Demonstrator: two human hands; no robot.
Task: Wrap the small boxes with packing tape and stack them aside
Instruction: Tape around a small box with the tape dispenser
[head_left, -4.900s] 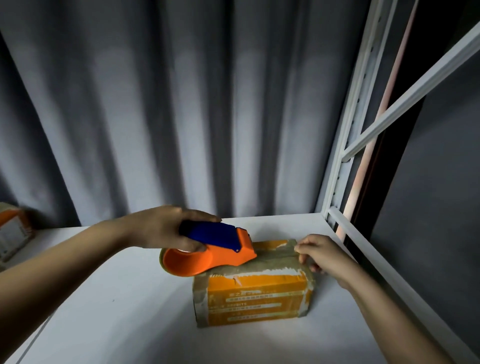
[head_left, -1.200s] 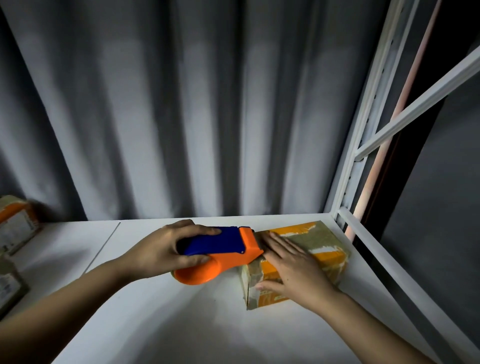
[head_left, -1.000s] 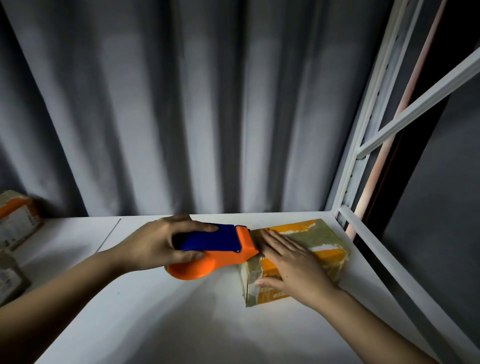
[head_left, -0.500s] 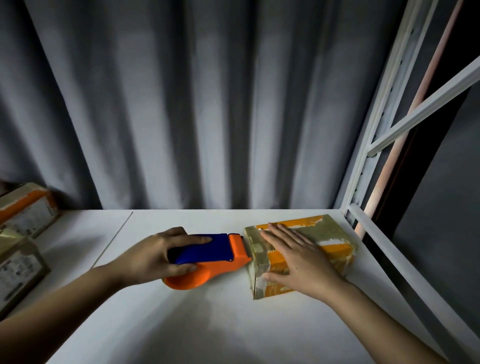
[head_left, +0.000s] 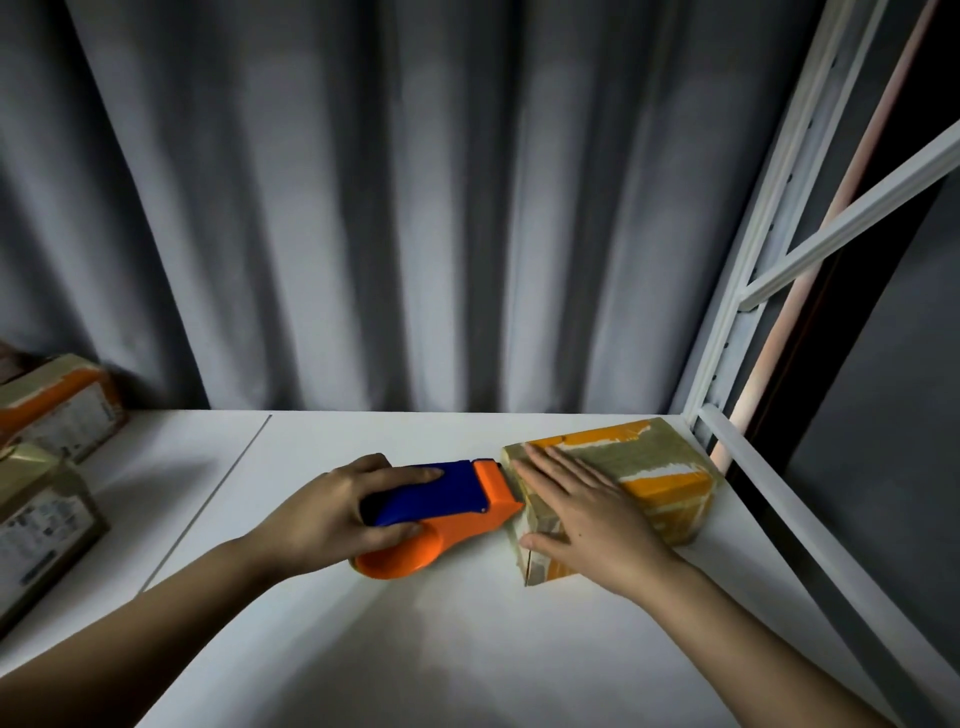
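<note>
Here the left hand (head_left: 332, 512) grips the tape gun (head_left: 447, 512), its nose against the box (head_left: 660, 467) at the bench's (head_left: 467, 649) right end; the right hand (head_left: 587, 512) lies flat, fingers straight, on the box.

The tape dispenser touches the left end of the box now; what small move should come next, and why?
Probably draw the tape dispenser down that left end: its mouth meets the top corner of the box, the right hand presses flat on top, and the left hand grips the handle.
</note>
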